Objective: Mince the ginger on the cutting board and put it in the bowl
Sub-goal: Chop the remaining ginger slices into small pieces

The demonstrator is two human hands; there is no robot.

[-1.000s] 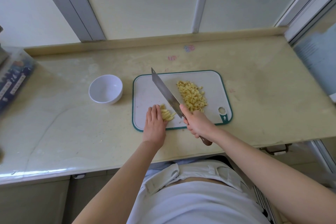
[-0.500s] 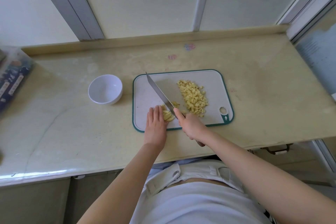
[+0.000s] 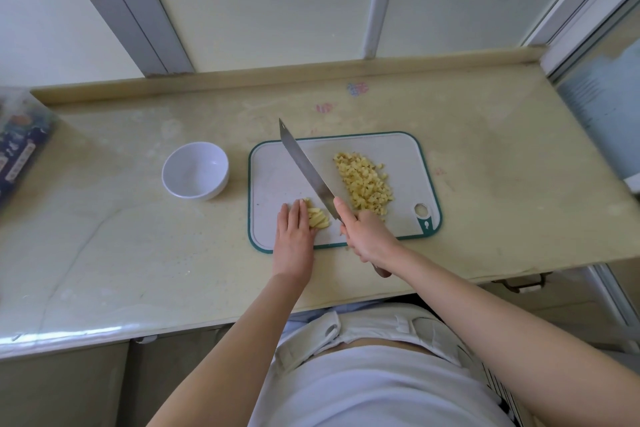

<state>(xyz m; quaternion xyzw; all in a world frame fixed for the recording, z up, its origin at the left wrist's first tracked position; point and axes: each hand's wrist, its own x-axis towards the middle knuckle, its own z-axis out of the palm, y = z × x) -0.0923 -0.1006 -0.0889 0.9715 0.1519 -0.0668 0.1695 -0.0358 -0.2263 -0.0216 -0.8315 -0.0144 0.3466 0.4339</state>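
Observation:
A white cutting board [image 3: 280, 170] with a green rim lies on the counter. A heap of diced ginger [image 3: 363, 182] sits on its right half. A small bundle of ginger strips [image 3: 318, 217] lies near the front edge. My left hand [image 3: 292, 236] rests flat with straight fingers against the left side of the strips. My right hand [image 3: 369, 236] grips the handle of a long knife [image 3: 304, 172], forefinger along the blade's back. The blade is tilted, its tip raised over the board's far left edge. An empty white bowl [image 3: 195, 170] stands left of the board.
The pale counter [image 3: 502, 184] ends at a raised back ledge [image 3: 277, 74] under the window panels. A dark printed packet [image 3: 20, 146] lies at the far left edge. A drawer handle [image 3: 523, 284] shows below the counter's front right.
The knife dropped onto the strips half a second ago and its tip has lifted again. My left hand stays by the strips, and the camera view has shifted slightly.

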